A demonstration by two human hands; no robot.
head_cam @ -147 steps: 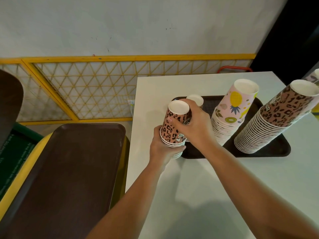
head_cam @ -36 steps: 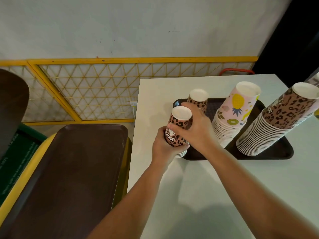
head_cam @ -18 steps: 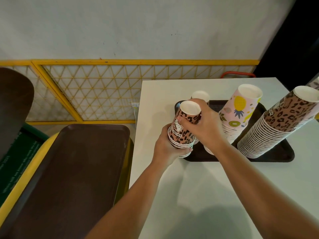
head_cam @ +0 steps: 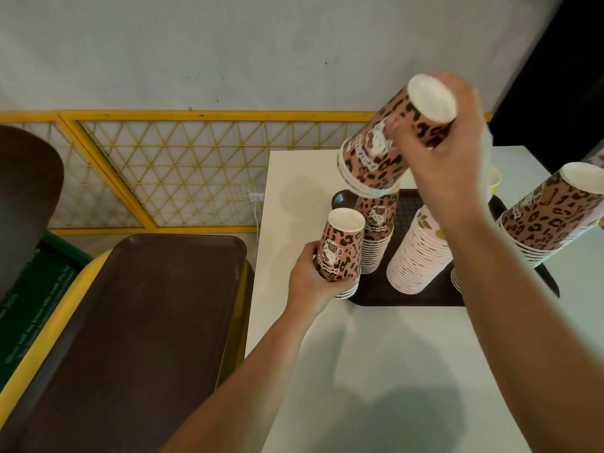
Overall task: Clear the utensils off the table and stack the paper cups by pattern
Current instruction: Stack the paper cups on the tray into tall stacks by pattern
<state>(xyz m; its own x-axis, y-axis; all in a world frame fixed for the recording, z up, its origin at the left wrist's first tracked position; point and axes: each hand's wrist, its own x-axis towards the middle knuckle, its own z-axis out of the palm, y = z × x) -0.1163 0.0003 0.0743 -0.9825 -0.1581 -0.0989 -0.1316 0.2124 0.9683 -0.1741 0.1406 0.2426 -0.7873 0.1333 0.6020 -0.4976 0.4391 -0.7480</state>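
Observation:
My left hand [head_cam: 310, 279] grips a short stack of upside-down leopard-print cups [head_cam: 343, 253] at the near left corner of the dark tray [head_cam: 405, 299]. My right hand [head_cam: 447, 152] holds a few nested leopard cups [head_cam: 385, 152] tilted in the air, their rims just above a second leopard stack [head_cam: 376, 233] standing on the tray. A tall pink fruit-pattern stack [head_cam: 418, 253] leans beside it, partly hidden by my right forearm. A tall leopard stack [head_cam: 552, 214] leans at the tray's right end.
The tray rests on a white table [head_cam: 392, 371]. An empty brown tray [head_cam: 137, 322] lies on a yellow bin to the left. A yellow lattice railing [head_cam: 183, 171] runs along the wall behind. A dark rounded board [head_cam: 26, 197] stands at far left.
My right hand has lifted a few leopard cups off the stack in my left hand and carried them up and right, above the leopard stack on the tray. My left hand stays put.

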